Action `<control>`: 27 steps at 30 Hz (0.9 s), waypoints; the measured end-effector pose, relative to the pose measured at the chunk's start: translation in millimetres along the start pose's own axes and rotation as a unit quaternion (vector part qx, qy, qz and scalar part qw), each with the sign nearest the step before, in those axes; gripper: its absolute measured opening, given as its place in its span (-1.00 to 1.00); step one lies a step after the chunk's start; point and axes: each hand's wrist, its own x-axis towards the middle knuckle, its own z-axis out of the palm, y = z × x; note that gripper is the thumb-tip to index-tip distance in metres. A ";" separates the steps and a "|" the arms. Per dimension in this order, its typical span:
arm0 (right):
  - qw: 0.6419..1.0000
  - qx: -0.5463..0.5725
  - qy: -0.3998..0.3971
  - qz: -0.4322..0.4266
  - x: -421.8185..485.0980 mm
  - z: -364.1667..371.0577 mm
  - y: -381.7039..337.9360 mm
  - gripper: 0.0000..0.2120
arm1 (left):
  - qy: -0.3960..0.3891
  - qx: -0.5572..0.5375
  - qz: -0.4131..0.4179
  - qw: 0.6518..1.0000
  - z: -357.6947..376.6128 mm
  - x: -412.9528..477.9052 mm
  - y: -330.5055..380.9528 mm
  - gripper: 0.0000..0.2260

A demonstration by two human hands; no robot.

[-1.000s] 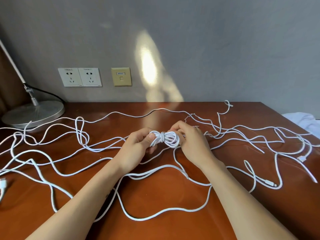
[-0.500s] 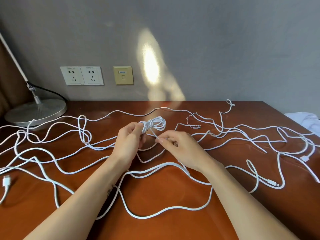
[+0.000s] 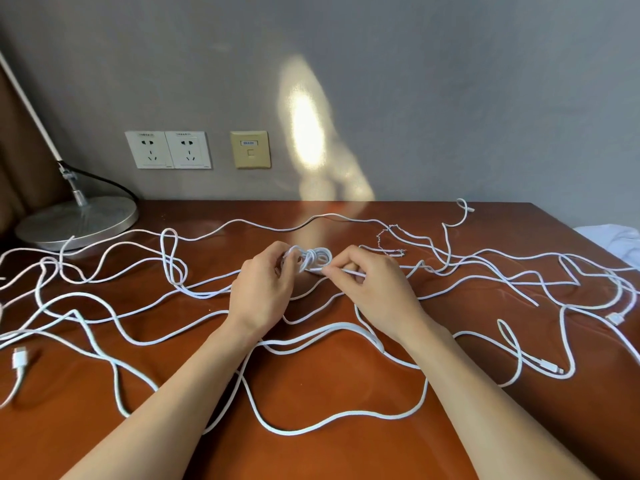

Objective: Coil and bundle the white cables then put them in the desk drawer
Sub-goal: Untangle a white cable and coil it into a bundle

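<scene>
- Head view: the left hand (image 3: 263,289) holds a small coil (image 3: 313,258) of white cable just above the desk (image 3: 329,375), its fingers (image 3: 273,258) curled round the coil's left side; the thumb is hidden behind the loops.
- The right hand (image 3: 377,289) sits just beside the coil; its thumb and forefinger pinch a strand (image 3: 341,271) that leads into the bundle, the other fingers loosely curled beneath.
- The loose white cables (image 3: 311,427) sprawl across nearly the whole desk, crossing one another and running under both forearms; a connector (image 3: 19,360) lies at the left edge.
- A lamp base (image 3: 76,223) stands at the back left, wall sockets (image 3: 168,149) above it; a white cloth (image 3: 620,237) shows at the far right; no drawer is in view.
- Handling, as a judgement: the cable looks light, thin and limp, likely to spring open if released; the coil is best gripped across its wrapped waist, the free strand taken close to the bundle; pulling may drag tangled neighbours along; plug ends want gentler treatment than the cord.
</scene>
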 end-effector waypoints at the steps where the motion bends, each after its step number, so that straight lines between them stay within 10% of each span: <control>1: 1.000 0.001 0.019 -0.007 0.1 -0.3 -0.1 -0.85 | -0.007 0.006 0.005 1.000 0.2 -0.2 -0.8 -0.80; 27: 0.975 0.170 0.097 0.108 6.3 -0.7 -5.3 -0.91 | -0.139 -0.073 0.141 0.978 0.0 -9.0 18.1 -0.83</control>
